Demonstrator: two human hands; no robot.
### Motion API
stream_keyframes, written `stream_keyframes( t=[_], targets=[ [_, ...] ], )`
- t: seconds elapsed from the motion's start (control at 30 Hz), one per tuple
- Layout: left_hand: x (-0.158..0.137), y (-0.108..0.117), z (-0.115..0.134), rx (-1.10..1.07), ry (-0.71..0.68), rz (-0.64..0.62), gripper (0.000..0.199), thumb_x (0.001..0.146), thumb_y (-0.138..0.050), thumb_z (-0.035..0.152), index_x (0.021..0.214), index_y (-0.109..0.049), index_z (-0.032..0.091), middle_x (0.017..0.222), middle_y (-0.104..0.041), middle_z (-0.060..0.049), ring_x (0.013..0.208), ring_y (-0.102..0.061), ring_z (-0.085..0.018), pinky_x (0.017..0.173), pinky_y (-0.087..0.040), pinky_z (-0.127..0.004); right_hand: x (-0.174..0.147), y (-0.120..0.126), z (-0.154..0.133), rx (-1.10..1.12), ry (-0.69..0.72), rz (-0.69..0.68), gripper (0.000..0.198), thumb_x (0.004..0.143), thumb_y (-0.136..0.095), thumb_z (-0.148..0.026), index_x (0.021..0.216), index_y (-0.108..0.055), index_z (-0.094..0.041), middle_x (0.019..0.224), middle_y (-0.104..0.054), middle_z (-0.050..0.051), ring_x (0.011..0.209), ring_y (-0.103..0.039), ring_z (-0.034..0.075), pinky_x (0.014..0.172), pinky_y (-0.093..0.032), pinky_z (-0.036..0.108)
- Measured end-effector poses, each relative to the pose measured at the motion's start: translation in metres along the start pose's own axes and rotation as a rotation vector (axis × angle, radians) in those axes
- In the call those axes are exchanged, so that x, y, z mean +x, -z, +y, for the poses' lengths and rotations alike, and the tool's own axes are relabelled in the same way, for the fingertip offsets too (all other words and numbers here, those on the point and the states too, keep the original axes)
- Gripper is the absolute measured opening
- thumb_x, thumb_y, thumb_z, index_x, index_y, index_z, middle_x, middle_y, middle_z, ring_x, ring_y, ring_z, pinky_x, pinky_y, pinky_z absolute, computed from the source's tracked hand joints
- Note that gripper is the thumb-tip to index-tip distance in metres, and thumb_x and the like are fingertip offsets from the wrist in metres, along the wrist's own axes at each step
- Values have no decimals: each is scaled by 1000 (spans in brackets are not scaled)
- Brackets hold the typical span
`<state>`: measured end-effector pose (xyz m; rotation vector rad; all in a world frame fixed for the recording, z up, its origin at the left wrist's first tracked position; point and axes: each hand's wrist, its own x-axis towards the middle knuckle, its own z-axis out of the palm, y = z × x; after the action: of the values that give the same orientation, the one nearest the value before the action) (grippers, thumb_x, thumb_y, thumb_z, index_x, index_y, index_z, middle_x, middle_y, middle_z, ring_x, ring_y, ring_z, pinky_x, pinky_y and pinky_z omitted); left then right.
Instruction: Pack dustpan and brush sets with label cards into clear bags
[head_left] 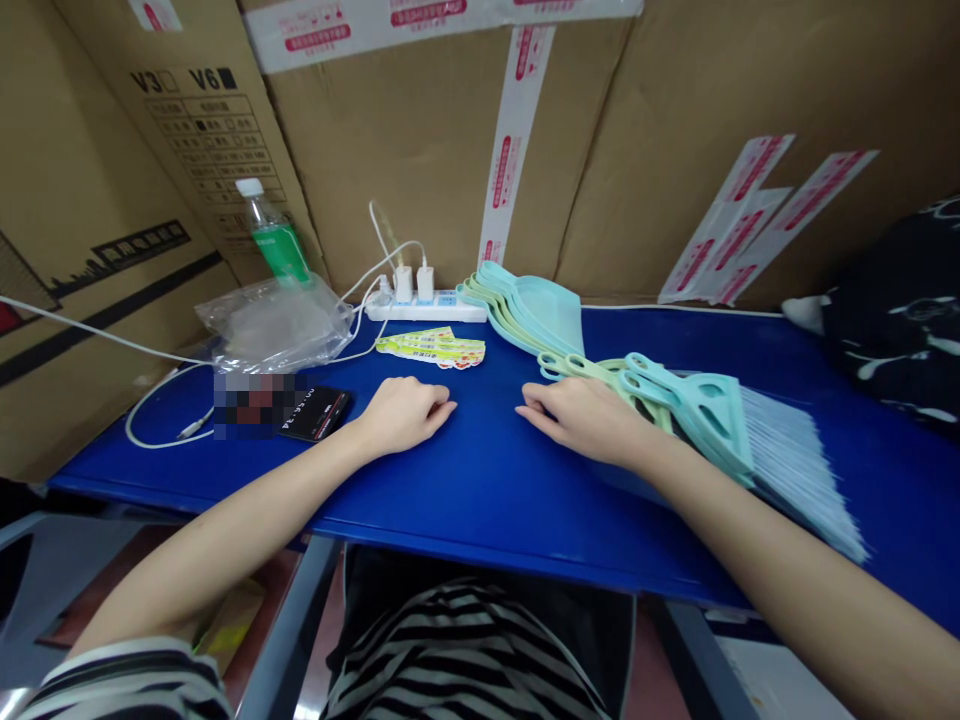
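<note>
My left hand [407, 414] rests on the blue table, curled into a loose fist with nothing showing in it. Just beyond it lie several green and white printed labels [435, 346]. My right hand [585, 415] is likewise closed and bare, in front of the small hand brooms [694, 405], whose blue and green handles partly disappear behind my hand and forearm. Their pale bristles [799, 460] spread to the right. Behind them sits a nested stack of light blue and green dustpans [540, 305]. A gap of bare table separates my two hands.
A white power strip [427, 306] with plugged-in chargers and cables runs along the cardboard wall [435, 160]. At left are a green-labelled bottle [277, 240], a clear plastic bag [277, 325] and a black phone-like timer display [319, 412]. Dark patterned fabric [900, 310] bulges in at right.
</note>
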<state>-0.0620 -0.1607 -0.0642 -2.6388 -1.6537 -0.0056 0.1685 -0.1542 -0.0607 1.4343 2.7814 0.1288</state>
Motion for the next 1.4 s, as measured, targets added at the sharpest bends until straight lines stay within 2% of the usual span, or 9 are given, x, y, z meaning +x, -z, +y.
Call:
stream_keyframes(
  t=[0.27, 0.43, 0.77, 0.9, 1.07, 1.17, 1.3, 1.4],
  targets=[
    [0, 1, 0, 10, 13, -11, 33, 96, -43, 32, 70, -60, 20, 65, -65, -5, 69, -66, -25, 62, -38, -30, 0, -3, 3, -4, 19, 20, 27, 94, -41, -28, 70, -51, -22, 55, -52, 0, 52, -49, 16, 51, -22, 27],
    [0, 1, 0, 35, 24, -20, 29, 97, -42, 32, 78, -62, 20, 69, -68, -6, 71, -67, -26, 61, -38, -30, 0, -3, 4, 0, -19, 37, 29, 95, -41, -30, 68, -50, -22, 56, -52, 0, 52, -48, 16, 53, -24, 27],
    [-1, -2, -2, -6, 5, 12, 23, 95, -45, 30, 81, -61, 21, 65, -66, -3, 70, -66, -23, 63, -40, -29, 0, 6, -2, -36, -93, -58, 29, 95, -42, -29, 69, -53, -21, 55, -50, 0, 51, -46, 15, 52, -22, 27],
    [0, -2, -3, 15, -1, 29, 20, 94, -45, 30, 86, -62, 21, 62, -63, -2, 67, -65, -23, 62, -41, -29, 0, 3, 1, -39, -56, -1, 29, 95, -41, -29, 69, -54, -22, 54, -50, 0, 50, -46, 16, 52, -23, 28],
    [1, -3, -3, 36, 5, 31, 17, 95, -46, 29, 97, -60, 21, 60, -60, 0, 67, -65, -23, 62, -41, -29, -1, 4, 3, -40, -83, -8, 29, 95, -42, -29, 69, -53, -22, 56, -52, 1, 52, -48, 17, 53, -23, 28],
    [0, -2, -3, 48, 5, 18, 16, 95, -46, 28, 99, -59, 20, 59, -59, 0, 67, -65, -23, 62, -40, -29, -2, 5, 3, -32, -85, 32, 29, 95, -42, -28, 68, -53, -22, 54, -51, 1, 51, -49, 17, 52, -22, 28],
    [0, 0, -1, 56, 11, -11, 17, 95, -45, 28, 99, -60, 20, 62, -62, -1, 67, -66, -24, 61, -39, -29, -2, 4, 3, 4, -140, 137, 29, 95, -42, -29, 68, -52, -22, 56, -53, 2, 53, -50, 18, 51, -22, 28],
    [0, 2, 1, 70, 6, -28, 18, 96, -45, 29, 97, -60, 19, 67, -65, -3, 69, -67, -25, 60, -38, -30, -1, 4, 2, 21, -186, 157, 28, 94, -43, -28, 68, -52, -22, 58, -55, 3, 54, -51, 18, 51, -22, 28]
  ],
)
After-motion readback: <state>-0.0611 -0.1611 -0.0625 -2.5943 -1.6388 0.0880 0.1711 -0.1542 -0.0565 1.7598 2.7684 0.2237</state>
